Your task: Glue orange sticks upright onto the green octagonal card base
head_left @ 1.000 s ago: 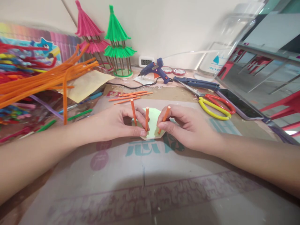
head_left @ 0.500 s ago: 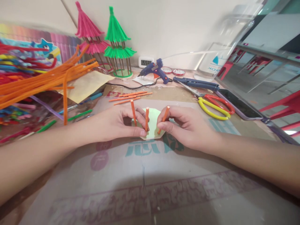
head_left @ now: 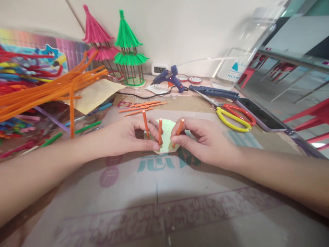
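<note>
A pale green many-sided disc (head_left: 167,133) lies on the work surface between my two hands. Three short orange sticks rise from it. My left hand (head_left: 128,134) closes thumb and fingers about the base of the middle orange stick (head_left: 160,128); the left orange stick (head_left: 145,121) stands beside those fingers, leaning slightly. With thumb and forefinger my right hand (head_left: 202,138) pinches the right orange stick (head_left: 180,126), tilted, its lower end at the disc's edge. Fingers partly hide the stick bases.
Behind the disc lie several loose orange sticks (head_left: 142,107). A blue glue gun (head_left: 171,78) and scissors (head_left: 235,118) sit farther back, near a phone (head_left: 260,115). Orange pipe cleaners (head_left: 48,91) pile up at left. Pink (head_left: 96,29) and green (head_left: 128,37) tower models stand by the wall.
Both hands keep their grip and the sticks stay in nearly the same place. The whole view has shifted very slightly.
</note>
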Tool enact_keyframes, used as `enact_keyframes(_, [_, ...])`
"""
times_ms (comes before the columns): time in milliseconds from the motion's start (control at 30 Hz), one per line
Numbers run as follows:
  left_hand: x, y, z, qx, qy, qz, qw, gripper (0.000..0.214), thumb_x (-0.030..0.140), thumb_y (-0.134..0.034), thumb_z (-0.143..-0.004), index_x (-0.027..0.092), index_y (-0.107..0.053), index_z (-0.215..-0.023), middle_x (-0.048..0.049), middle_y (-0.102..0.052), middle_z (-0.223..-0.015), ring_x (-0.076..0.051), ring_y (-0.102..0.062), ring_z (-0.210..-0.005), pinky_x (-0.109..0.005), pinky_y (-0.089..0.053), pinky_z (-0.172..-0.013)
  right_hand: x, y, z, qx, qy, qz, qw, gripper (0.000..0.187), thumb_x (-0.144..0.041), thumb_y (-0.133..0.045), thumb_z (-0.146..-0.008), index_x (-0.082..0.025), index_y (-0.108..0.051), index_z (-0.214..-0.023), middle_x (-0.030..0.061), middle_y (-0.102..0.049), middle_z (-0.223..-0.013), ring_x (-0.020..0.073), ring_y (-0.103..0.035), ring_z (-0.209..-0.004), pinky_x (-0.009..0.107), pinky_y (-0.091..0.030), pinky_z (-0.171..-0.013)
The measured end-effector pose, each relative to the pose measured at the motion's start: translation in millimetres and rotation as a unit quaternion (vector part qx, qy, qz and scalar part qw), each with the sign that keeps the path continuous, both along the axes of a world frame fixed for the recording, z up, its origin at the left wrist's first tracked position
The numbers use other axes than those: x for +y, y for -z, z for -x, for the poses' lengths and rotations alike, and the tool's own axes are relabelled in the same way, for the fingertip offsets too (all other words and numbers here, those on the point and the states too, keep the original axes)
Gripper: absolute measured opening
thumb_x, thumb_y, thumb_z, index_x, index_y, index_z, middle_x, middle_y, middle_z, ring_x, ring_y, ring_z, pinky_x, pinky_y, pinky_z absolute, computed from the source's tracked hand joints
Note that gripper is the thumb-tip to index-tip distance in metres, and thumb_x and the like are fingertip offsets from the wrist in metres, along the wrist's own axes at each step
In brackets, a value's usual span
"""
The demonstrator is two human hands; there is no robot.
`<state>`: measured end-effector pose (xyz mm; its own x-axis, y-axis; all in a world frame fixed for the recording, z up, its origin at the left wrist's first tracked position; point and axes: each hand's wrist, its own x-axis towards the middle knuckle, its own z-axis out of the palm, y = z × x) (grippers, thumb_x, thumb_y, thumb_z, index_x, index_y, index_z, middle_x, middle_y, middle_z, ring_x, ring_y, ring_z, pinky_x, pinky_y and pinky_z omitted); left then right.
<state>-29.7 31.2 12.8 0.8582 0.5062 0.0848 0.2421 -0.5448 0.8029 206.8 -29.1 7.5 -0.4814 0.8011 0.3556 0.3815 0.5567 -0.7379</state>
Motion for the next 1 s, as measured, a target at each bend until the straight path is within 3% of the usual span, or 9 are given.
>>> enact_keyframes(67, [1, 1.6, 2, 0.001, 0.000, -0.010, 1.000, 0.013, 0.034, -0.073, -0.087, 0.024, -0.074, -0.094, -0.0005, -0.072, -0.107, -0.017, -0.067, -0.096, -0.028, -0.050, -0.088, 0, 1.0, -1, 0.023, 0.009, 0.003, 1.000, 0.020, -0.037, -0.066, -0.091, -0.019, -0.061, -0.099, 0.0003, -0.061, -0.082, 0.0145, -0.054, -0.073, 0.029, -0.045, -0.070])
enact_keyframes(167, [1, 2.2, 4, 0.007, -0.004, -0.028, 1.000, 0.022, 0.036, -0.075, -0.085, 0.024, -0.072, -0.103, -0.0012, -0.071, -0.110, -0.020, -0.065, -0.105, -0.032, -0.049, -0.092, 0, 2.2, -4, 0.048, 0.014, -0.003, 0.999, 0.045, -0.046, -0.070, -0.088, -0.021, -0.056, -0.123, 0.0003, -0.057, -0.087, 0.0157, -0.054, -0.078, 0.030, -0.046, -0.073])
enact_keyframes(367, [-3, -2.5, 1, 0.003, 0.003, -0.016, 1.000, 0.014, 0.033, -0.071, -0.087, 0.020, -0.072, -0.093, -0.0019, -0.071, -0.103, -0.017, -0.067, -0.094, -0.029, -0.050, -0.086, 1, 4.3, -8, 0.103, -0.001, -0.031, 0.994, 0.043, -0.059, -0.055, -0.095, -0.022, -0.059, -0.118, 0.0018, -0.057, -0.087, 0.0167, -0.055, -0.081, 0.032, -0.047, -0.076])
enact_keyframes(500, [-7, 0.4, -3, -0.020, -0.035, -0.043, 0.998, 0.013, 0.033, -0.074, -0.085, 0.021, -0.074, -0.089, -0.0020, -0.071, -0.103, -0.016, -0.067, -0.093, -0.030, -0.049, -0.089, 13, 7.2, -12, 0.142, 0.014, -0.029, 0.989, 0.049, -0.064, -0.049, -0.096, -0.021, -0.059, -0.117, 0.0032, -0.057, -0.089, 0.0178, -0.056, -0.083, 0.033, -0.048, -0.076])
enact_keyframes(700, [-8, 7.7, -4, -0.039, -0.055, -0.069, 0.995, 0.013, 0.034, -0.076, -0.083, 0.021, -0.075, -0.086, -0.0029, -0.071, -0.104, -0.017, -0.066, -0.098, -0.032, -0.047, -0.096, 37, 14.6, -12, 0.114, 0.027, 0.072, 0.991, 0.057, -0.069, -0.036, -0.098, -0.018, -0.054, -0.117, 0.0035, -0.063, -0.085, 0.0178, -0.062, -0.081, 0.035, -0.051, -0.078])
enact_keyframes(900, [-8, 8.1, -6, -0.040, -0.064, -0.057, 0.995, 0.015, 0.036, -0.077, -0.082, 0.021, -0.074, -0.086, -0.0022, -0.071, -0.101, -0.017, -0.066, -0.095, -0.031, -0.047, -0.094, 51, 19.7, -7, 0.135, 0.027, 0.070, 0.988, 0.056, -0.068, -0.040, -0.097, -0.016, -0.053, -0.115, 0.0051, -0.065, -0.087, 0.0171, -0.064, -0.079, 0.035, -0.052, -0.078])
enact_keyframes(1000, [-5, 6.4, -3, -0.022, -0.064, -0.055, 0.996, 0.023, 0.039, -0.078, -0.080, 0.021, -0.074, -0.093, -0.0034, -0.071, -0.105, -0.019, -0.066, -0.099, -0.032, -0.048, -0.094, 54, 22.4, -7, 0.125, 0.023, 0.053, 0.990, 0.056, -0.067, -0.042, -0.097, -0.016, -0.053, -0.117, 0.0075, -0.067, -0.094, 0.0185, -0.067, -0.089, 0.037, -0.052, -0.087])
